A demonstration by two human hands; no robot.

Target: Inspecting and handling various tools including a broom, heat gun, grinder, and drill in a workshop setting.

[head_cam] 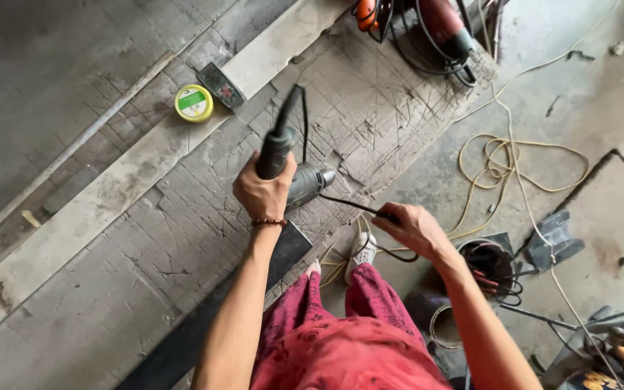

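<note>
Gripping the grey power tool (294, 162) in the left hand (263, 191) above the scored tabletop (146, 238), long axis running away up-right; pinching its black cord (348, 206) in the right hand (409, 227), just right, hands apart.

Place: workshop | Evidence: scarred, saw-marked wooden workbench (370, 108) is seen over a dusty concrete floor (601, 94) | a grey power tool (305, 184) is gripped above the bench | yellow cable (514, 162) is tangled on the floor | more power tools (442, 25) and a bucket of tools (489, 263) are seen nearby
</note>
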